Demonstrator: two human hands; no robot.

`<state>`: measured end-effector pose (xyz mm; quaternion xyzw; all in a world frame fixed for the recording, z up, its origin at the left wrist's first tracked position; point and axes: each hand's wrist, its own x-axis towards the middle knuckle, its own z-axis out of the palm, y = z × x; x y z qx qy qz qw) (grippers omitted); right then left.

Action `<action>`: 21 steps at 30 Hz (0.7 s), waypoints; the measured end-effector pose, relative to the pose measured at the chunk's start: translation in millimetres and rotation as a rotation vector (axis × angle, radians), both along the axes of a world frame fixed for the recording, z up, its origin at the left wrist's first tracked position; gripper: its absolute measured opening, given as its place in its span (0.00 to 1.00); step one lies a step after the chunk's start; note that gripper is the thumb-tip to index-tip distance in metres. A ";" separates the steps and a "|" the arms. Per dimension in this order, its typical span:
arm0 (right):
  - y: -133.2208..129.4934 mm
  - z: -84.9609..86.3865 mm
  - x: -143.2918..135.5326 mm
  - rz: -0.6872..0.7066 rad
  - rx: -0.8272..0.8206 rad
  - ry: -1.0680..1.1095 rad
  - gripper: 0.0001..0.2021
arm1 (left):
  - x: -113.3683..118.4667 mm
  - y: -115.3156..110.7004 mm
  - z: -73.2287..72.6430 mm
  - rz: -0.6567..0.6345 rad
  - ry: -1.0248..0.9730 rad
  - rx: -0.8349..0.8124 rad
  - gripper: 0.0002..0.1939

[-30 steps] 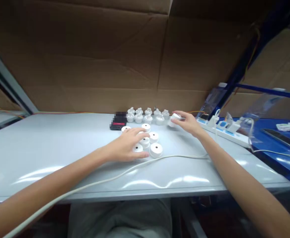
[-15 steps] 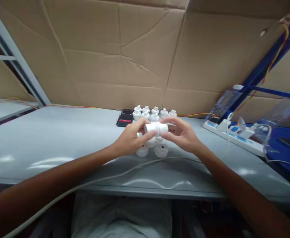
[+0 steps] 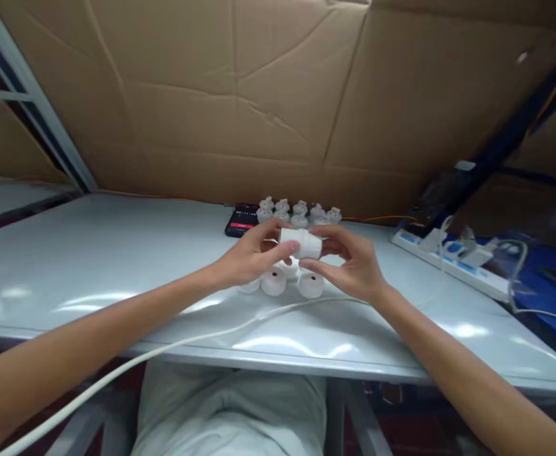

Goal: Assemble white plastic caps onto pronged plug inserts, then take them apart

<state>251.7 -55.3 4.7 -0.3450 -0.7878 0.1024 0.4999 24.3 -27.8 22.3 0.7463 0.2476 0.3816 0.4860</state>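
Note:
Just above the table, a white cylindrical plastic fitting [image 3: 301, 243], ringed by a raised collar, lies sideways between my two hands. My left hand [image 3: 260, 251] grips its left end, thumb across the front. At the right end, my right hand [image 3: 349, 258] pinches it between thumb and fingers. Under and in front of my hands stand several white round caps, among them one with a dark hole [image 3: 311, 285] and a similar one [image 3: 273, 282]. Behind my hands, several white fittings with knobbed tops [image 3: 299, 212] stand in rows; my fingers hide part of them.
A black phone [image 3: 241, 220] showing a timer lies left of the rows. A white cable [image 3: 240, 325] crosses the table front and hangs over its edge. At right sits a power strip [image 3: 449, 263] with plugs. Cardboard [image 3: 187, 114] walls off the back of the grey table [image 3: 116, 253].
The view has shifted slightly. Both hands still hold the white fitting, which now tilts a little more down to the right. My right fingers have curled more around its end.

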 end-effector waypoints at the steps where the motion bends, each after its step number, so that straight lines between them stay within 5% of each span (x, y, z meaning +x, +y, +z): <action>1: 0.1 -0.1 -1.1 0.026 -0.114 0.057 0.21 | -1.0 1.3 -1.6 -0.002 -0.008 0.074 0.20; 5: -0.1 -1.6 -4.7 0.076 -0.284 0.174 0.21 | -4.1 4.7 -5.2 -0.017 -0.005 0.138 0.21; 12: -4.5 2.2 -5.8 0.028 0.259 -0.061 0.17 | 1.3 -4.2 4.9 0.022 -0.002 -0.222 0.22; 14: -5.4 3.2 -6.6 0.045 0.288 -0.094 0.17 | 1.7 -4.9 5.0 0.004 0.050 -0.257 0.24; 17: -6.4 2.0 -8.2 0.057 0.031 0.037 0.18 | -1.2 -3.0 2.4 -0.037 0.073 -0.103 0.21; 21: -6.3 -0.8 -10.3 0.111 -0.374 0.256 0.18 | -7.0 -1.3 0.2 0.053 0.054 0.435 0.17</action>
